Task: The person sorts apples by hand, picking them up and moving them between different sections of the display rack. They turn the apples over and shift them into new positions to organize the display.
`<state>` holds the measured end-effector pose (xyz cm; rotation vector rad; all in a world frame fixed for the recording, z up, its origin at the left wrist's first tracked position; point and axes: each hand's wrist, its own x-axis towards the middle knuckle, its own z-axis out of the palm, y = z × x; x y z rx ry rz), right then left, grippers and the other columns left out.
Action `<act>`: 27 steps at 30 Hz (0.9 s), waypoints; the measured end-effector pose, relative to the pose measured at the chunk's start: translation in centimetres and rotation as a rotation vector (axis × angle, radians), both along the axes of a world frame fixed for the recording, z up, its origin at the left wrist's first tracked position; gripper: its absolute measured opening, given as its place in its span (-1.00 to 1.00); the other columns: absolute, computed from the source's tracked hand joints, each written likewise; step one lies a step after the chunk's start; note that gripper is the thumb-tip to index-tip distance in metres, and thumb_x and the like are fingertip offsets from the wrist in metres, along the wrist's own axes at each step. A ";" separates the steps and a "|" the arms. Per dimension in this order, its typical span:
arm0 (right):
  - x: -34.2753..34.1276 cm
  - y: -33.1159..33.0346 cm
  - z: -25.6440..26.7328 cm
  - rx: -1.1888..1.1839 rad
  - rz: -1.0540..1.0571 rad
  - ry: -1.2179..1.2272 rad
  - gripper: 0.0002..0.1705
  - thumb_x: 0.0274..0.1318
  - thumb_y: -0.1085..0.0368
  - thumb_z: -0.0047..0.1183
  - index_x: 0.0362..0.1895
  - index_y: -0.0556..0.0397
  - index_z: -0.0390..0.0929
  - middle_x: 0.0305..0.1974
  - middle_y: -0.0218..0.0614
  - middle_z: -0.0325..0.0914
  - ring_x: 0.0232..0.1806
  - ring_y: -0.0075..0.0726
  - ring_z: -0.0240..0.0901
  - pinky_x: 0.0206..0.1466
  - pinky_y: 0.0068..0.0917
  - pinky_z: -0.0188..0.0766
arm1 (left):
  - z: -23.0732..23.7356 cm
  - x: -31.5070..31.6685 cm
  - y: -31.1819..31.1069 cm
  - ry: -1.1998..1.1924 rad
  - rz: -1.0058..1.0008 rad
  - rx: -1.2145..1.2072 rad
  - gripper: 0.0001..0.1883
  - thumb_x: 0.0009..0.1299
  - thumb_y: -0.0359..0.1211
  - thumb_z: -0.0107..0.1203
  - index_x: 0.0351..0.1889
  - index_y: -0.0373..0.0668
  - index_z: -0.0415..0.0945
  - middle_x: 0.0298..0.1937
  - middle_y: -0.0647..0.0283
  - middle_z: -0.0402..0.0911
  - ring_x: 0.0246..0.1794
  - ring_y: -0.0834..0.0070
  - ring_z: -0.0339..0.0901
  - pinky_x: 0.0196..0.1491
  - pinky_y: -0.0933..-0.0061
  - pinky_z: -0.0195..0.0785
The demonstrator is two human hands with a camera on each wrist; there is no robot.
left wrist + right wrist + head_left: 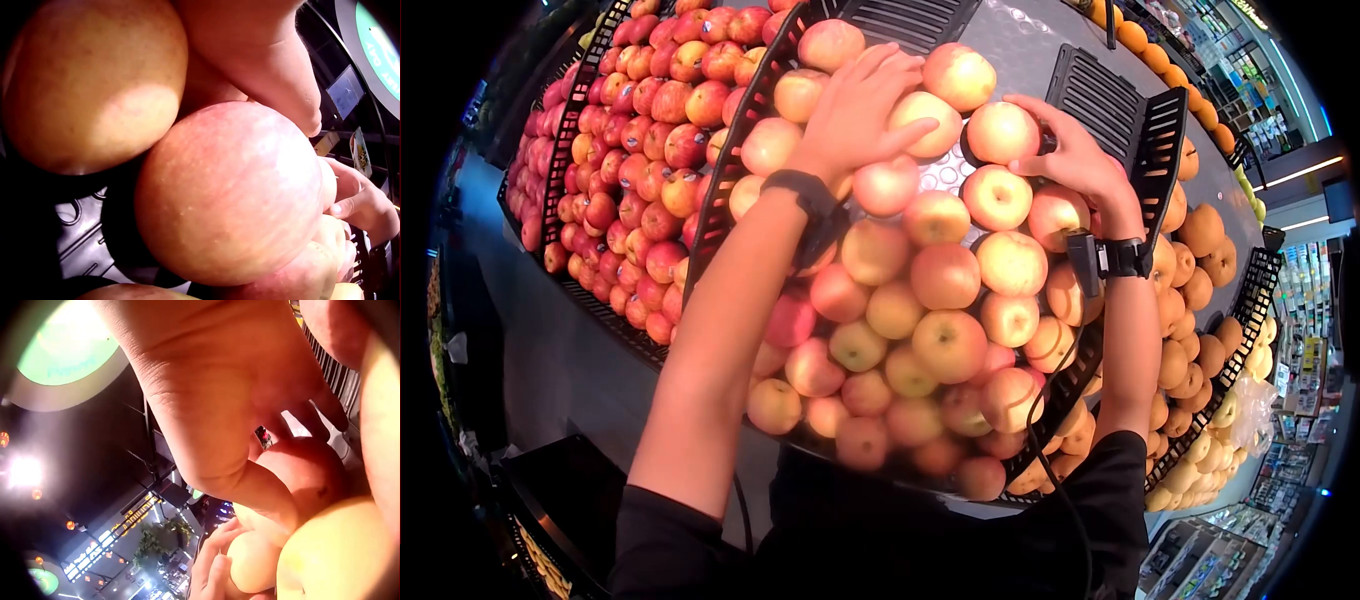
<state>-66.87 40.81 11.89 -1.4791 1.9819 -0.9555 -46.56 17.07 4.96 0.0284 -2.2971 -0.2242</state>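
Pink-yellow apples (945, 275) lie piled in a black-sided bin. My left hand (855, 115) rests over apples at its far side, fingers extended, thumb across a pale apple (922, 112). To its right, my right hand (1075, 155) grips a round apple (1003, 132) between thumb and curled fingers. Close up in the left wrist view, a large apple (228, 194) sits below my left hand (256, 56); its fingertips are partly hidden. In the right wrist view, my right hand (206, 387) bends over a shaded apple (306, 478), its thumb against it.
Red apples (670, 100) fill the bin on the left. Brown round fruit (1200, 230) and pale yellow fruit (1210, 460) lie to the right. A black slatted divider (1095, 95) stands behind my right hand; oranges (1133, 38) are farther back.
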 end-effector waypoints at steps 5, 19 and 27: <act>0.3 0.5 -0.3 0.057 -0.034 0.123 -0.02 0.05 0.27 0.40 0.56 0.17 0.30 0.44 0.06 0.42 0.48 -0.01 0.39 0.54 -0.21 0.32 | 0.0 0.3 0.2 -0.038 0.042 0.003 -0.45 0.41 0.01 0.24 0.27 -0.06 0.61 0.43 0.26 0.56 0.59 0.14 0.33 0.51 0.00 0.25; 5.8 2.7 -1.5 0.297 -0.210 0.347 -0.19 0.22 -0.26 0.30 0.15 0.28 0.66 -0.03 0.15 0.74 0.07 0.17 0.69 0.18 -0.01 0.54 | 0.3 0.2 0.1 -0.022 0.021 -0.005 -0.45 0.43 0.04 0.27 0.21 -0.13 0.66 0.41 0.23 0.58 0.55 0.08 0.35 0.50 -0.03 0.28; 7.6 4.4 -1.5 0.070 -0.265 0.353 -0.34 0.00 0.11 0.46 0.12 0.24 0.58 -0.08 0.12 0.69 0.07 0.18 0.64 0.15 -0.03 0.55 | 0.3 0.1 0.2 -0.028 0.015 -0.014 -0.41 0.43 0.04 0.28 0.25 -0.18 0.62 0.47 0.20 0.54 0.57 0.00 0.32 0.55 -0.08 0.21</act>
